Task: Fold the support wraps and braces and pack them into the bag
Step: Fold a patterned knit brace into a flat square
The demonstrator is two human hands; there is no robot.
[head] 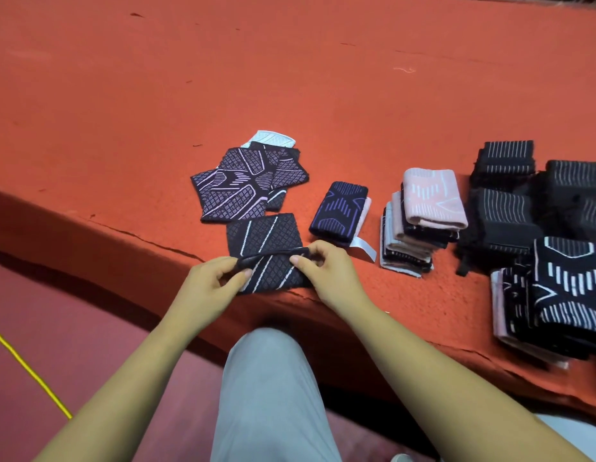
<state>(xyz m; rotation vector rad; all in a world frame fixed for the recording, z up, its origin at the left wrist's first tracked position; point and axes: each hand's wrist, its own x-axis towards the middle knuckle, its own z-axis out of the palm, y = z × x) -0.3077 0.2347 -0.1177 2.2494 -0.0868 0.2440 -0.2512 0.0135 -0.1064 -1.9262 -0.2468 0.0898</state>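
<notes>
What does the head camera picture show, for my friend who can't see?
A left hand and right hand pinch a black knitted wrap with pale diagonal stripes, folding it on an orange-red felt table. Loose purple-patterned black wraps lie beyond it; stacks of folded wraps sit to the right.

Lit evenly and fairly brightly from overhead, warm in tone. Softly shadowed under the front lip of the orange surface (290, 78). Sharp at centre, blurred at the folded braces (569, 295) far right. Bowed near the borders by wide-angle distortion.
</notes>
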